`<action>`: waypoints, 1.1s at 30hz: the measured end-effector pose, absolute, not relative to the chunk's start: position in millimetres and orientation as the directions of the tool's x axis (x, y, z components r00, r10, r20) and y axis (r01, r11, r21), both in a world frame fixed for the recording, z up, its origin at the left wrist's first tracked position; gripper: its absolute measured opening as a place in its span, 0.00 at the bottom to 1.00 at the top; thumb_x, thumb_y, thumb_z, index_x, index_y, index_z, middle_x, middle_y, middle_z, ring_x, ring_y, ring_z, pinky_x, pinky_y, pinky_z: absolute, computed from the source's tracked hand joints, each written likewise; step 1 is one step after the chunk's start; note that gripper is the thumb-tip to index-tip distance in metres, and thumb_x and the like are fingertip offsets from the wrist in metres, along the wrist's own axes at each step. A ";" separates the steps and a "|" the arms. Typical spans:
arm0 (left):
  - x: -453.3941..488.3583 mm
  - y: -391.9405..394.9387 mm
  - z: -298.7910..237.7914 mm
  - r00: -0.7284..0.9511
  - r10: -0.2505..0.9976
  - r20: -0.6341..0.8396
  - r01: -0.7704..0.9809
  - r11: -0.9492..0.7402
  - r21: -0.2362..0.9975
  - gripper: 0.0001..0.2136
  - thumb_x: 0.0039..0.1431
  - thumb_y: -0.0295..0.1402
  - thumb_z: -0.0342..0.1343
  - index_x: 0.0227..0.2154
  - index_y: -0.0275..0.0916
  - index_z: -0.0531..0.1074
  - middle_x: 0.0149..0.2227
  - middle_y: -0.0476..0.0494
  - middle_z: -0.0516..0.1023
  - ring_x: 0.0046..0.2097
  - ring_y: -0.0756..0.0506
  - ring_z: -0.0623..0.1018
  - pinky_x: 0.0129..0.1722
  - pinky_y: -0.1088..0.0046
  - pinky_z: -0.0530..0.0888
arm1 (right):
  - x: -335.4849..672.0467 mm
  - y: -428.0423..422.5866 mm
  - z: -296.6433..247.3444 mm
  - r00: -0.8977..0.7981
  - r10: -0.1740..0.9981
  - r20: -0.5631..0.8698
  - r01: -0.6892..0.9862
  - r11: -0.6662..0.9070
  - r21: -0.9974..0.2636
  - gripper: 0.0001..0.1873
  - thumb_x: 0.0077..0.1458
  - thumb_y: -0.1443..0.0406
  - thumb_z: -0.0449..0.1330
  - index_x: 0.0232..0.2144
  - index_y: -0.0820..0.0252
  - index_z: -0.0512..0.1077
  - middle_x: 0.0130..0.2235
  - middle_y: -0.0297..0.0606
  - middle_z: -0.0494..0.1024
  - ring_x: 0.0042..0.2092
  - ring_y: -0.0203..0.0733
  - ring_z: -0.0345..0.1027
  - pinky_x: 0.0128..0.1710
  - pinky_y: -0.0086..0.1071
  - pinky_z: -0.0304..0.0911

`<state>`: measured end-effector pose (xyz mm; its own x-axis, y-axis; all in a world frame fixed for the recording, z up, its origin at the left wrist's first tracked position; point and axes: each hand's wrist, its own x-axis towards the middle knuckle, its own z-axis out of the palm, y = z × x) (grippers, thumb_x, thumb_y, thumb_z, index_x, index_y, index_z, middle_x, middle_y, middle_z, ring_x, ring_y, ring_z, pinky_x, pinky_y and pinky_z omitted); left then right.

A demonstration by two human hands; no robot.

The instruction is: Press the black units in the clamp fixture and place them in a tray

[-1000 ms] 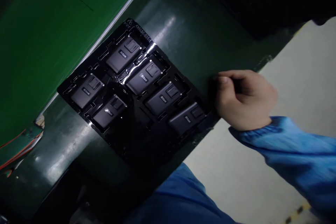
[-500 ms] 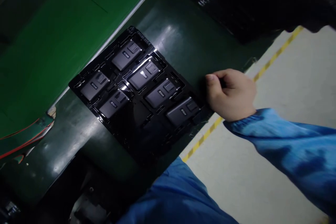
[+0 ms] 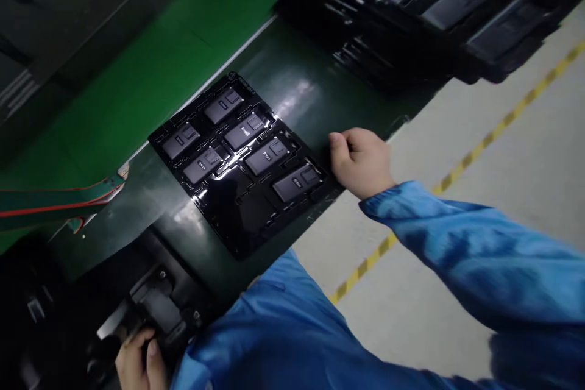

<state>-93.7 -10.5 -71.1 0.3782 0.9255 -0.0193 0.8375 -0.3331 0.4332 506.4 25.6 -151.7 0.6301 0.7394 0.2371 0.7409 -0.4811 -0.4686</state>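
A black plastic tray (image 3: pixel 219 219) lies on the dark green bench top, with several dark battery-pack-like units (image 3: pixel 267 156) in its pockets. Pockets at its near end hold no unit. Beside the tray's right corner, my right hand (image 3: pixel 363 161) rests in a loose fist at the bench edge. Nothing shows in its fingers. At the bottom left, my left hand (image 3: pixel 141 362) has its fingers curled against a dark fixture (image 3: pixel 162 311) with a grey block and screws. What those fingers grip, if anything, is hidden in shadow.
Stacked black trays (image 3: pixel 411 30) with more units stand at the upper right. A green belt strip with red edges (image 3: pixel 59 201) runs in from the left. Beyond the bench edge lies a pale floor (image 3: pixel 411 280) with a yellow-black line (image 3: pixel 484 140).
My view has shifted, bringing the stacked trays and the fixture further in. My left hand has come into view at the fixture. My right hand stays in a fist beside the tray.
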 end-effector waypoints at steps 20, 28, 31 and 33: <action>134.7 89.5 -31.0 0.656 0.737 0.166 0.637 -0.658 0.401 0.18 0.70 0.28 0.51 0.58 0.40 0.76 0.61 0.31 0.77 0.63 0.35 0.78 0.66 0.51 0.77 | 499.1 28.8 -151.6 0.594 0.747 0.299 0.741 -0.365 -0.563 0.14 0.66 0.58 0.57 0.28 0.53 0.65 0.32 0.42 0.75 0.37 0.50 0.67 0.38 0.42 0.59; 190.9 189.8 -72.8 0.666 0.746 0.014 0.728 -0.654 0.205 0.27 0.63 0.25 0.55 0.65 0.37 0.74 0.70 0.35 0.73 0.69 0.32 0.72 0.72 0.50 0.70 | 498.6 29.9 -147.9 0.568 0.771 0.288 0.751 -0.343 -0.564 0.14 0.66 0.60 0.57 0.27 0.53 0.65 0.32 0.43 0.76 0.36 0.50 0.68 0.38 0.43 0.58; 189.0 195.0 -76.8 0.677 0.735 0.030 0.711 -0.664 0.231 0.26 0.64 0.26 0.56 0.66 0.36 0.74 0.70 0.35 0.73 0.70 0.34 0.72 0.73 0.53 0.69 | 498.6 29.3 -146.5 0.567 0.774 0.284 0.747 -0.337 -0.573 0.13 0.65 0.60 0.58 0.27 0.53 0.65 0.32 0.43 0.76 0.36 0.50 0.67 0.38 0.43 0.58; 187.7 195.5 -75.0 0.647 0.759 0.064 0.723 -0.639 0.262 0.24 0.67 0.27 0.54 0.65 0.34 0.74 0.67 0.33 0.76 0.69 0.35 0.74 0.72 0.55 0.70 | 498.8 28.6 -145.5 0.563 0.776 0.283 0.746 -0.330 -0.579 0.13 0.65 0.60 0.58 0.27 0.53 0.66 0.32 0.43 0.76 0.37 0.50 0.68 0.38 0.43 0.59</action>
